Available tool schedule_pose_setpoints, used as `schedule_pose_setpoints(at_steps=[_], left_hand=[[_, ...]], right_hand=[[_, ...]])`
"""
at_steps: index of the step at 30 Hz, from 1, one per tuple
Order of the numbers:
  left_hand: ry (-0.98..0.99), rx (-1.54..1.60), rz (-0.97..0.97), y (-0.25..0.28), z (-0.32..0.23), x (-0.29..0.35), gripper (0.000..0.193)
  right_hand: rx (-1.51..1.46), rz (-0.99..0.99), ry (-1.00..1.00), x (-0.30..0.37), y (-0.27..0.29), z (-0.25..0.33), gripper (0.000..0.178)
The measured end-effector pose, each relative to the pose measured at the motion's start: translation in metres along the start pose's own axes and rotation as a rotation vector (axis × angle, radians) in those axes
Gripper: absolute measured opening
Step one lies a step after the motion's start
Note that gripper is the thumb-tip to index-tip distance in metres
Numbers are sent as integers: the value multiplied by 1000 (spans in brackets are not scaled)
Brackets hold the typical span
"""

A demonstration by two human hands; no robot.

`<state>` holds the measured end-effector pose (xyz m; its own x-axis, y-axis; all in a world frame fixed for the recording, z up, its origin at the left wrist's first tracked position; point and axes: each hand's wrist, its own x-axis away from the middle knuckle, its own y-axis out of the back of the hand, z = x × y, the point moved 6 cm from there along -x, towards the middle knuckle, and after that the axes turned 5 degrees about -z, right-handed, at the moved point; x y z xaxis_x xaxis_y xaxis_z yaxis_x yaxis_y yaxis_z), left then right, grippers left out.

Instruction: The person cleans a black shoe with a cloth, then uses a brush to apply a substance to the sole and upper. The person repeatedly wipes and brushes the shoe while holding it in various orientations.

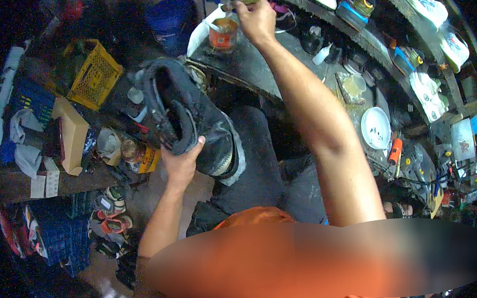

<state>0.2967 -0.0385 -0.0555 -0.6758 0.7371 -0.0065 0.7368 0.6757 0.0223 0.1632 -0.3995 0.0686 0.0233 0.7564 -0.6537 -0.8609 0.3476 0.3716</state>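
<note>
My left hand is closed on the collar of a black boot. The boot lies tilted over my lap, its opening facing up and left and its pale sole edge against my thigh. At the far side of the workbench, my right hand pinches a thin brush, held nearly level. Just below the brush stands an open can with an orange label and amber contents. Beside the can is a curved white sheet.
Shelves with several shoes curve along the right. A white dish with small pieces and an orange-handled tool are on the bench's right. A yellow crate, a cardboard box and a blue bucket stand to the left.
</note>
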Motion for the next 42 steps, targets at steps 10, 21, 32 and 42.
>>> schedule_pose_setpoints(at_steps=[10, 21, 32, 42], left_hand=[[-42, -77, -75, 19, -20, -13, 55], [-446, -186, -1, -1, -50, 5, 48], [230, 168, 212, -92, 26, 82, 85], [-1337, -615, 446, -80, -60, 111, 109]], right_hand=[[-930, 256, -822, 129, 136, 26, 35], [-608, 85, -453, 224, 226, 90, 20], [-889, -326, -751, 250, 290, 6, 28], [-870, -596, -887, 313, 305, -60, 28]])
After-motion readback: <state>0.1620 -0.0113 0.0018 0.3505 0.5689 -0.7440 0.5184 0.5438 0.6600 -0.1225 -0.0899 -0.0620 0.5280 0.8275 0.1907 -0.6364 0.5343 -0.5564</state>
